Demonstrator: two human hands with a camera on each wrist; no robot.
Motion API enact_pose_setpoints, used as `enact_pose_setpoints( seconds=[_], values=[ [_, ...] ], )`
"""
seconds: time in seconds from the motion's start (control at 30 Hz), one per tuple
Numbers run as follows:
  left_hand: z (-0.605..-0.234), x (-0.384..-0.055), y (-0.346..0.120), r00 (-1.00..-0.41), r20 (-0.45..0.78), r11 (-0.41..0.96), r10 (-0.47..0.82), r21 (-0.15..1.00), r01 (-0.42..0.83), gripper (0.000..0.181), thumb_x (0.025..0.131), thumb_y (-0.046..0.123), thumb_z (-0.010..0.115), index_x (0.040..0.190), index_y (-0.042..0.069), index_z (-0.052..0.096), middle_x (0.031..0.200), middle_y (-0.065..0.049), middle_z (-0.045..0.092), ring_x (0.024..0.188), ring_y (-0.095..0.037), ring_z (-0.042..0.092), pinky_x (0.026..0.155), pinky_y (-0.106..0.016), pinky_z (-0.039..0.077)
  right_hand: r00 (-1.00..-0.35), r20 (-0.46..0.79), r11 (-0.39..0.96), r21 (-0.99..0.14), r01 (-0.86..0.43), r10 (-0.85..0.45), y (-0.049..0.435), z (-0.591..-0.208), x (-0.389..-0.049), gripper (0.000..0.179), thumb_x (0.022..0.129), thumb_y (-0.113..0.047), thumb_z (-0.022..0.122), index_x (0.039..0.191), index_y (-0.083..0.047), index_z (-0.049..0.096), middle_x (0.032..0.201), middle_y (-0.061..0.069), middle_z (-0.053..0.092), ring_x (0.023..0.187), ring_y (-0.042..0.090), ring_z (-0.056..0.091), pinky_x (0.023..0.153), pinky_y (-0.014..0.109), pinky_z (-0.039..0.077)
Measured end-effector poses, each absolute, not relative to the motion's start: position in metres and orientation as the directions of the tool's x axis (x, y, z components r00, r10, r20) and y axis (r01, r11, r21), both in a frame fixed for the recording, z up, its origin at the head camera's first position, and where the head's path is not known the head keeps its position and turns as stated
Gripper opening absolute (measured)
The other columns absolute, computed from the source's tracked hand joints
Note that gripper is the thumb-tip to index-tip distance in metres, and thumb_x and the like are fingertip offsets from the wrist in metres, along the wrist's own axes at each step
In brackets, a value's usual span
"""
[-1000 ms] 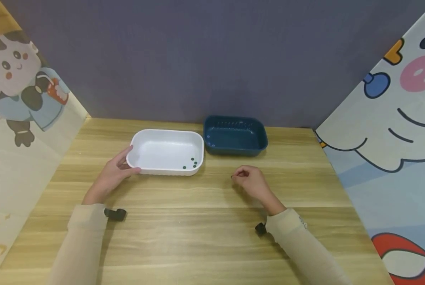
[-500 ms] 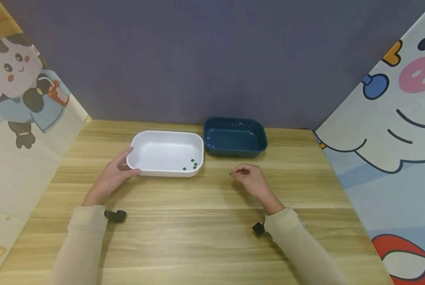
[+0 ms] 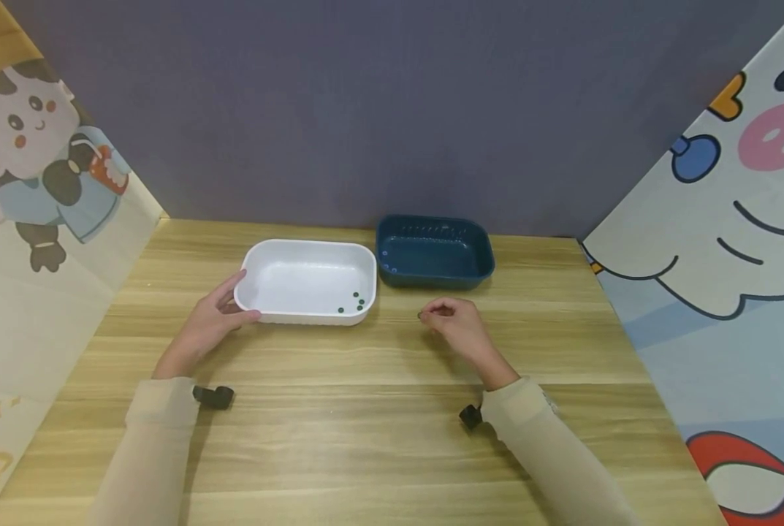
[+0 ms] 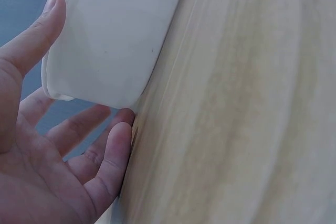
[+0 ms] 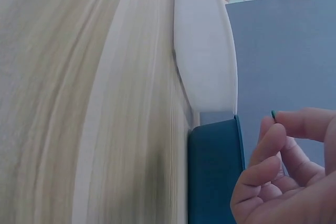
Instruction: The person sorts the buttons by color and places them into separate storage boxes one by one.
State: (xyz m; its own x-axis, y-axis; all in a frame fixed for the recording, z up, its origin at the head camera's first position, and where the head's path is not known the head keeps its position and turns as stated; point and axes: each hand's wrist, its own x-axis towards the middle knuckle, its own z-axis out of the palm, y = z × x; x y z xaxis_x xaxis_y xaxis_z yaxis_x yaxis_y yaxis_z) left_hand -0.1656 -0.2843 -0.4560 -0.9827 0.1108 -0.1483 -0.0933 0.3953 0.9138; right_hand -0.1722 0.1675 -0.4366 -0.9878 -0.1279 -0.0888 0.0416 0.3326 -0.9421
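Observation:
A white rectangular tray [image 3: 286,281] stands on the wooden table, with several small dark green discs [image 3: 362,301] in its near right corner. My left hand [image 3: 207,325] holds the tray's left end. In the left wrist view its thumb [image 4: 44,30] lies by the rim and the other fingers sit around the corner. My right hand [image 3: 460,329] is raised over the table, in front of a dark teal basket [image 3: 434,281]. Between thumb and index finger it pinches a small green disc [image 5: 273,115], seen edge-on in the right wrist view.
The teal basket stands right beside the tray and has rows of small holes in its far wall; a few small round spots show at its left end. A grey-blue panel [image 3: 378,109] rises behind the table [image 3: 339,453], and cartoon-printed panels flank both sides.
My right hand has drifted slightly left and away from me, toward the white tray, with the green disc in its pinch. The left hand keeps its hold on the tray.

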Motion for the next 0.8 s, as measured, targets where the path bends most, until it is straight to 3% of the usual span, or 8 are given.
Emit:
enact_pose_setpoints(
  seconds=[0.23,0.57,0.7,0.8],
  values=[
    [-0.460,-0.167,-0.286,-0.983,-0.151,0.391,0.108,0.915,-0.098,0.094,0.091,0.031,0.078,0.163,0.028,0.018,0.162,-0.017,0.029,0.135,-0.039,0.045,0.085,-0.012,0.048,-0.987,-0.086,0.323,-0.946,0.037,-0.137,0.159,-0.435,-0.176,0.013,0.088,-0.008,0.075,0.096,0.002,0.073,0.083,0.006,0.072,0.075,0.029,0.065,0.071,0.037,0.054],
    [-0.445,-0.165,-0.277,-0.975,-0.190,0.367,0.112,0.920,-0.137,0.094,0.092,0.022,0.077,0.163,0.019,0.015,0.161,-0.025,0.026,0.136,-0.044,0.042,0.081,-0.012,0.048,-0.985,-0.086,0.314,-0.949,0.035,-0.151,0.147,-0.430,-0.180,0.012,0.089,-0.010,0.074,0.095,0.000,0.074,0.083,0.006,0.071,0.080,0.041,0.064,0.073,0.044,0.055],
    [-0.440,-0.163,-0.276,-0.975,-0.191,0.369,0.115,0.919,-0.137,0.095,0.092,0.023,0.077,0.163,0.018,0.015,0.159,-0.027,0.028,0.135,-0.044,0.043,0.082,-0.012,0.049,-0.985,-0.087,0.288,-0.957,0.041,-0.150,0.141,-0.429,-0.183,0.011,0.088,-0.009,0.074,0.094,0.001,0.073,0.085,0.006,0.072,0.080,0.033,0.064,0.076,0.049,0.055],
    [-0.449,-0.166,-0.279,-0.976,-0.186,0.367,0.114,0.921,-0.132,0.095,0.092,0.024,0.077,0.163,0.020,0.014,0.159,-0.026,0.028,0.135,-0.044,0.043,0.082,-0.012,0.049,-0.985,-0.086,0.271,-0.962,0.043,-0.148,0.138,-0.429,-0.185,0.011,0.088,-0.008,0.074,0.094,0.001,0.073,0.087,0.007,0.073,0.077,0.024,0.063,0.074,0.045,0.056]
  ],
)
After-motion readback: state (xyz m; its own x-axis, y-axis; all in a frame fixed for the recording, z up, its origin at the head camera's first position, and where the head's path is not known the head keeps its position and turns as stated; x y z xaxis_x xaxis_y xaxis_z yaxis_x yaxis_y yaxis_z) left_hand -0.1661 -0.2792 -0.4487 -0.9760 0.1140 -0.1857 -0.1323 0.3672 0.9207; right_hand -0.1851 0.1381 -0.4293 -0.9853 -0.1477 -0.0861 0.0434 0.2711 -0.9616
